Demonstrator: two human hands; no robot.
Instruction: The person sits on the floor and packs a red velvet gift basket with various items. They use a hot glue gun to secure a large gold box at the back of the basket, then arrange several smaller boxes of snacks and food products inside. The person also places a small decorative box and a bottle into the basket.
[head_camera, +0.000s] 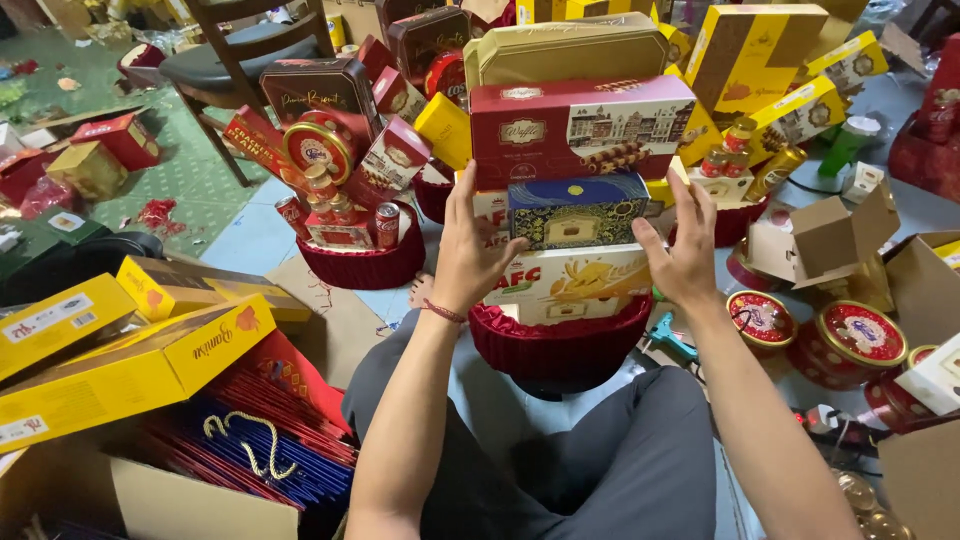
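Yellow cartons (120, 360) lay at 8 o'clock. Left hand (470, 250), fingers spread, pressed the left side of the dark blue box (575, 212) stacked in the red basket (560, 340) at centre. Right hand (685, 250), fingers spread, pressed its right side. Round red tins (850, 335) sat at 4 o'clock.

Both hands, left hand (470, 255) and right hand (683, 255), flank the stacked boxes (578, 215) in the red basket (560, 345), apparently touching the stack's sides.
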